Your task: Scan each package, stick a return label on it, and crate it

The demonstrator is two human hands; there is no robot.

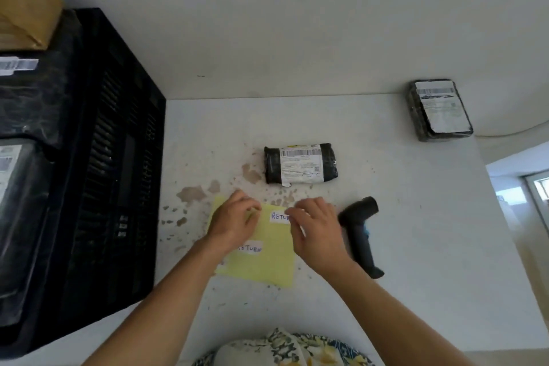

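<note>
A yellow backing sheet (267, 258) lies on the white table (416, 232) in front of me, carrying white RETURN labels. My left hand (234, 218) presses on the sheet's upper left part. My right hand (315, 226) pinches the right end of the upper RETURN label (278, 216). A second RETURN label (251, 247) sits lower on the sheet. Beyond the sheet lies a black wrapped package (300, 163) with a shipping label facing up. A black handheld scanner (361, 233) lies just right of my right hand.
A tall black crate (118, 157) stands at the left, holding black packages (20, 202) and a brown box (26, 0). Another black package (441, 109) lies at the table's far right corner. The white surface is stained with brown spots near the sheet.
</note>
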